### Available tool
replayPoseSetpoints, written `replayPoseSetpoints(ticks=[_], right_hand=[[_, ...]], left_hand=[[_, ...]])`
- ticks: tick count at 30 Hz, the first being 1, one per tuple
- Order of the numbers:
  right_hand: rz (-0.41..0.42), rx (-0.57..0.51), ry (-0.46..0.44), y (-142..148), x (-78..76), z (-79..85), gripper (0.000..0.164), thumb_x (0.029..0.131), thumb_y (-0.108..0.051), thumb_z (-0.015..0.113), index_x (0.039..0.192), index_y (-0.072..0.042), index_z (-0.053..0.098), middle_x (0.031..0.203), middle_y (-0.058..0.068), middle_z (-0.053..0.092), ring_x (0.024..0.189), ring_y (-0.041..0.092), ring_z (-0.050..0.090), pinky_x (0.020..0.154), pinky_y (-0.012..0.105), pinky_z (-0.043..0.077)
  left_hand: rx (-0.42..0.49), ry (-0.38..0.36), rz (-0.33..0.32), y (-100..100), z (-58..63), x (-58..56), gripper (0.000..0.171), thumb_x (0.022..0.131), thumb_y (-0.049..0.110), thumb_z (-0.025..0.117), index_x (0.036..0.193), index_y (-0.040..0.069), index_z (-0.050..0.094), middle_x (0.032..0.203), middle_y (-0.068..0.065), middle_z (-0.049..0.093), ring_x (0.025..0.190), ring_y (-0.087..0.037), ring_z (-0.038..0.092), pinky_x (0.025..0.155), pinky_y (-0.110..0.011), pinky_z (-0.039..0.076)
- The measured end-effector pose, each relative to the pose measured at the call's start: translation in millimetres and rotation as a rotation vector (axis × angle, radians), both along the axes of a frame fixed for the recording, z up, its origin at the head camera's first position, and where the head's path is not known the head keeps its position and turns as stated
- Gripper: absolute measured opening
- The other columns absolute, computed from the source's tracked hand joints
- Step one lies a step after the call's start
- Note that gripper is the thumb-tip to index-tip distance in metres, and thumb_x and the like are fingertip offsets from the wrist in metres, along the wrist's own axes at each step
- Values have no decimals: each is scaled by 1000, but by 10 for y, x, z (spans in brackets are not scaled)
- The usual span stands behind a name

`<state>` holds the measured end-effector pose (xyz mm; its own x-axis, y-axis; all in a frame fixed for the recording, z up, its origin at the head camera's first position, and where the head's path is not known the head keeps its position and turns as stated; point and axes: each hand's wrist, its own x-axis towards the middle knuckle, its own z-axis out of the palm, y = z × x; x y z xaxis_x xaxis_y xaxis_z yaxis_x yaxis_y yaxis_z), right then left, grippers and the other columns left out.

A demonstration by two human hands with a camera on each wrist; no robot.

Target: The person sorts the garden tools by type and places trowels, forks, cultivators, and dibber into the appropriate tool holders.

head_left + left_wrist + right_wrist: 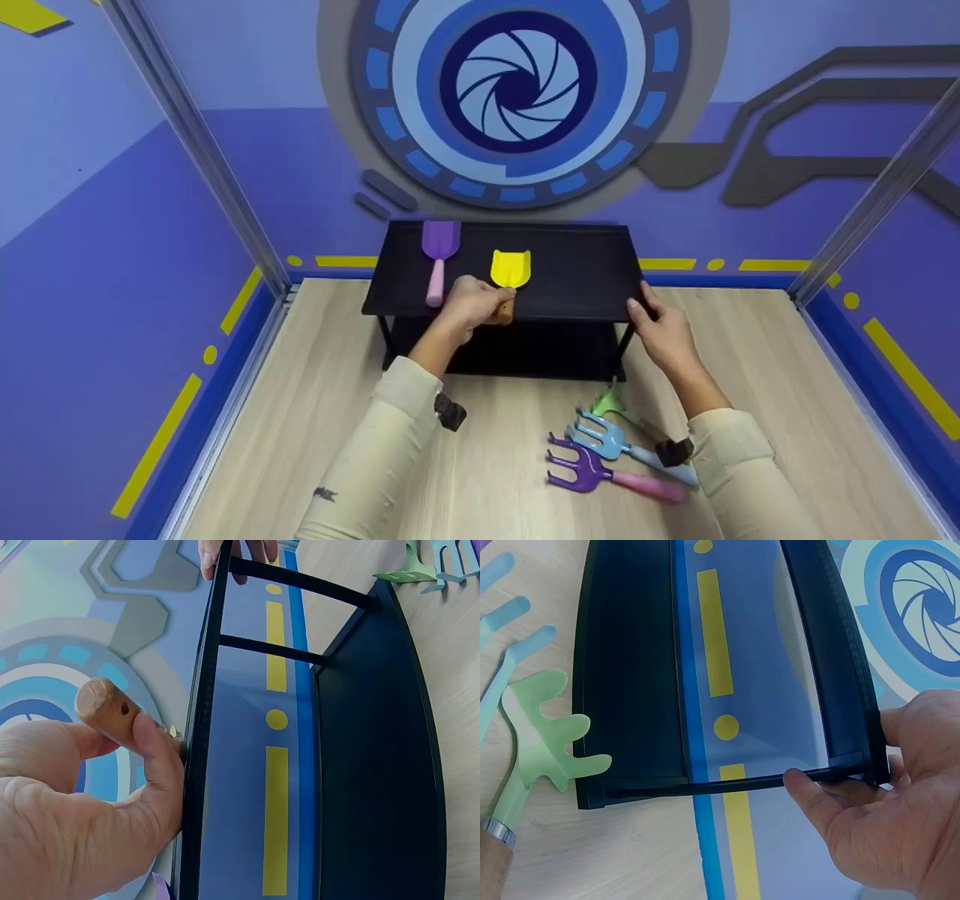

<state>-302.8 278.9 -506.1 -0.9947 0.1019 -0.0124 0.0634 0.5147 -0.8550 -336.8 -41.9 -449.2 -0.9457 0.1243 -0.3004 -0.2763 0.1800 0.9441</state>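
My left hand (471, 306) pinches the wooden handle (112, 714) of a small hand shovel with a yellow scoop (511, 270). The scoop lies over the top shelf of a black two-tier rack (577, 274), pointing to the back wall. Left of it on that shelf rests a purple shovel (441, 241) with a pink handle. At the rack's right front corner, my right hand (666, 331) grips the top shelf's edge; in the right wrist view its thumb (810, 795) lies against the side post.
On the wooden floor, in front of the rack's right end, lie a green hand fork (544, 731), a light blue fork (611, 441) and a purple fork (589, 471) with a pink handle. Blue printed walls (247, 187) enclose the back and sides.
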Motion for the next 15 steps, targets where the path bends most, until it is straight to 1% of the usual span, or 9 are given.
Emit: replayPoseSetpoints(ticks=[4, 11, 15], right_hand=[[4, -7, -2, -8, -1, -1, 65, 114, -43, 48, 169, -19, 23, 174, 18, 26, 163, 39, 29, 127, 51, 38], [0, -19, -3, -2, 12, -8, 65, 114, -42, 48, 170, -20, 23, 175, 19, 25, 163, 39, 29, 127, 51, 39], [3, -32, -5, 2, 14, -14, 65, 114, -43, 47, 170, -20, 21, 175, 19, 25, 163, 39, 29, 126, 51, 40]], left_hand=[[-57, 12, 17, 19, -9, -6, 22, 100, 19, 75, 104, -3, 75, 85, -5, 73, 68, -12, 73, 70, -24, 62], [-75, 32, 41, 38, -29, -39, 23, 99, 21, 77, 103, -1, 75, 91, -7, 74, 73, -14, 74, 75, -28, 64], [-107, 48, 69, 53, -46, -54, 23, 98, 24, 78, 99, 1, 75, 92, -6, 74, 75, -14, 72, 74, -27, 63]])
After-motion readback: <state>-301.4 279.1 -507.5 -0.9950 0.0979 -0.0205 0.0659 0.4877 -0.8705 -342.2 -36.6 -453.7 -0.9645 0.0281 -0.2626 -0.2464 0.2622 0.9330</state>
